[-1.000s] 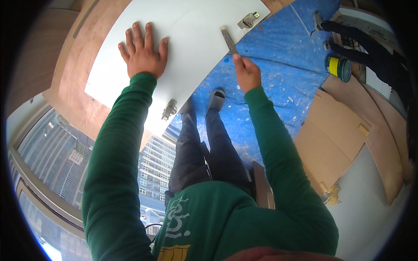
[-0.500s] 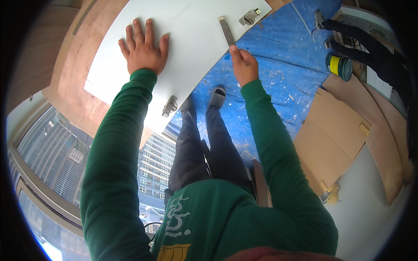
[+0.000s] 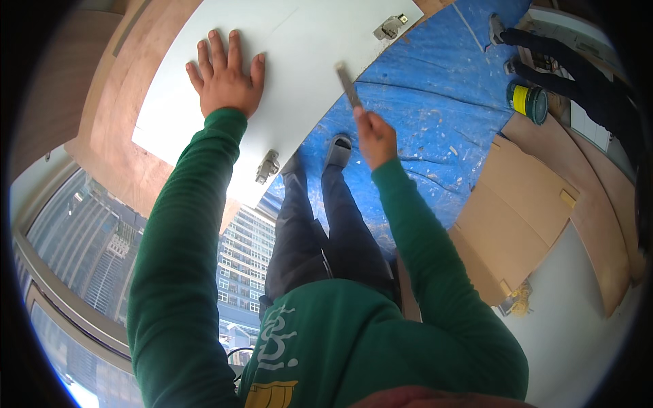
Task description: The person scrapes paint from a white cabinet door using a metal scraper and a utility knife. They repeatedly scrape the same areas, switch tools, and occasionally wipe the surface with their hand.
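Observation:
My left hand (image 3: 230,80) lies flat on a white panel (image 3: 303,64), its fingers spread. In my right hand (image 3: 376,138) is a flat grey metal file (image 3: 347,86), gripped at its near end. The file's blade points away from me and lies over the panel's right edge, slightly blurred by motion; whether it touches the edge I cannot tell. Two metal cabinet hinges sit along that same edge: a far hinge (image 3: 390,27) and a near hinge (image 3: 267,167).
Under the panel is a wooden board (image 3: 102,146). A blue sheet (image 3: 415,109) covers the floor. To the right lie brown cardboard (image 3: 513,217) and a dark green bucket (image 3: 535,105). Another person's legs (image 3: 564,58) are at the far right. A window (image 3: 102,251) is at left.
My right hand has come back toward me and slightly left, drawing the file along the panel's edge with it. The left hand stays in place on the panel.

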{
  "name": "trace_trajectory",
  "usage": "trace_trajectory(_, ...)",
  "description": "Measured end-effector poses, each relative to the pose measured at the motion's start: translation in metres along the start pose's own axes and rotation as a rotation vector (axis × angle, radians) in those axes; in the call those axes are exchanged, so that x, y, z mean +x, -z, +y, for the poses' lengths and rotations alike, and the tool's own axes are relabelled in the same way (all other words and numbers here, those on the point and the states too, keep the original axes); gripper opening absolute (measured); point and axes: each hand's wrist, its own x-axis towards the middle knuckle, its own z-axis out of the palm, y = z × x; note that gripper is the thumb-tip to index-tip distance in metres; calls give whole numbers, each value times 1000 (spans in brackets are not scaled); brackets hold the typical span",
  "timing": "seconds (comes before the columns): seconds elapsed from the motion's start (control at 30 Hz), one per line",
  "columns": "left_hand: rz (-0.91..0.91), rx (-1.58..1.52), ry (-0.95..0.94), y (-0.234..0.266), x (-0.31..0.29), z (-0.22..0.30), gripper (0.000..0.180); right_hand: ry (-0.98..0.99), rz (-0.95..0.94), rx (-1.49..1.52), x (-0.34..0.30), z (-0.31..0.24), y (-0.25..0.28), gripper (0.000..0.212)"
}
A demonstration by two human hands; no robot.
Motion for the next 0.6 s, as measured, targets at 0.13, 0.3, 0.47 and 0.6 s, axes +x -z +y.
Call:
trace_trajectory(0.13, 13, -26, 1, 4, -1, -1, 70, 65, 33, 15, -14, 2, -7, 55)
trace_trajectory(0.3, 15, -42, -9, 0, 1, 1, 70, 26, -2, 86, 38, -25, -5, 54)
trace_trajectory(0.47, 16, -30, -1, 2, 0, -1, 70, -1, -22, -27, -24, 13, -13, 53)
trace_trajectory(0.6, -16, 51, 6, 3, -1, -2, 72, 64, 8, 8, 13, -5, -10, 53)
